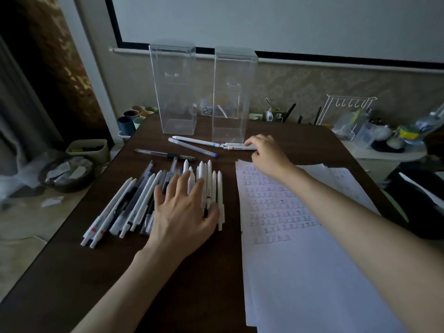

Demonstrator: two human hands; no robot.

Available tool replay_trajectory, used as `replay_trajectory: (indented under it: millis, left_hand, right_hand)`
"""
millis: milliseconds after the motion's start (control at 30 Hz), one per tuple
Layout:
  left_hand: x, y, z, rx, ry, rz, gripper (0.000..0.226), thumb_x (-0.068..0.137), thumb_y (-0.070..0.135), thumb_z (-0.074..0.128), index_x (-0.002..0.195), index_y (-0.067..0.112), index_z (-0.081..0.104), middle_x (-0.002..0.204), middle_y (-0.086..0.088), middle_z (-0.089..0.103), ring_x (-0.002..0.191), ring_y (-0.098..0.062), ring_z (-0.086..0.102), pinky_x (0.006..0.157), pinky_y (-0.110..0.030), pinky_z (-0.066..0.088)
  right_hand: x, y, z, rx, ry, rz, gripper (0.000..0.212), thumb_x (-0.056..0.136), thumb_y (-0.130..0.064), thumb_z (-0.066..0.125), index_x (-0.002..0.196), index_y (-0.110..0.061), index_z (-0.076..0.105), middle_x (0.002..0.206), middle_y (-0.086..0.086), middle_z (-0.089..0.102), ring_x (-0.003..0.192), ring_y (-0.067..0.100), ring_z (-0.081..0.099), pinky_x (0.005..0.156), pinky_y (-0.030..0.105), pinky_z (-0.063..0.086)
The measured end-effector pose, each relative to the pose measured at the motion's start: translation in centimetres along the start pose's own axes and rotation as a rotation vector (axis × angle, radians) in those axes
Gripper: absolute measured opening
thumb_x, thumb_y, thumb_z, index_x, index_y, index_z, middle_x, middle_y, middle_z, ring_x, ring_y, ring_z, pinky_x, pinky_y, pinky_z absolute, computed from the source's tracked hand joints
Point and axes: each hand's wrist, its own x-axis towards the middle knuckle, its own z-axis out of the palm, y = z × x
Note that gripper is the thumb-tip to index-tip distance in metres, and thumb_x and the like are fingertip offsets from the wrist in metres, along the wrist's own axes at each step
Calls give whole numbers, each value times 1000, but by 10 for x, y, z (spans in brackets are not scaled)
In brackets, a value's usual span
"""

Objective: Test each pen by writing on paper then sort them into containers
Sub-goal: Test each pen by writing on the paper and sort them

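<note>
We see the left hand [182, 212] lying flat on the pile of pens [134, 207] left of centre, fingers straight and spread apart. The pile's pens run lengthwise from lower left towards the top of the frame, those on its right side nearly upright in the picture. Its lower-left ends lie near the table [192, 284] edge, which slants down to the lower left. A bare strip of table separates the pile from the paper [300, 260] on the right.

Above centre, the right hand [266, 155] reaches past the paper's top edge. Its curled fingers and thumb seem to pinch the right end of a red-banded pen [236, 148], which lies crosswise. The left container [173, 92] and right container [234, 97] stand upright just behind, apart from each other, near the table's far edge.
</note>
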Motion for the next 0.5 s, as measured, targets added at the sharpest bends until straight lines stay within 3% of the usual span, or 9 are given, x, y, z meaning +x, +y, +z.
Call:
replay_trajectory:
  millis: [233, 300, 400, 500]
  left_hand:
    - [1, 6, 8, 11, -56, 193, 72, 82, 73, 13, 145, 40, 19, 157, 9, -3, 137, -10, -18, 106, -44, -13]
    - [1, 7, 10, 26, -70, 184, 72, 83, 73, 15, 146, 38, 21, 157, 8, 4, 142, -14, -8, 110, -46, -7]
    - [1, 8, 7, 47, -56, 155, 66, 85, 63, 24, 143, 30, 32, 153, 6, 24, 141, -18, 17, 112, -49, 14]
    - [0, 12, 2, 108, -48, 146, 56, 80, 54, 35, 122, 24, 58, 132, 2, 54, 122, -21, 50, 94, -48, 42]
  right_hand:
    - [21, 11, 18, -142, -12, -14, 24, 95, -19, 52, 118, -13, 56, 118, 6, 50, 111, 23, 43, 90, 34, 39]
    - [23, 11, 20, -169, 12, -22, 23, 95, -20, 52, 116, -13, 56, 114, 7, 50, 107, 24, 43, 87, 33, 37]
    - [25, 11, 21, -228, 23, -26, 19, 97, -22, 48, 110, -12, 58, 109, 8, 50, 104, 24, 41, 83, 32, 34]
    - [20, 8, 20, -278, 37, -94, 18, 99, -23, 44, 108, -11, 54, 109, 8, 54, 101, 24, 44, 82, 33, 37]
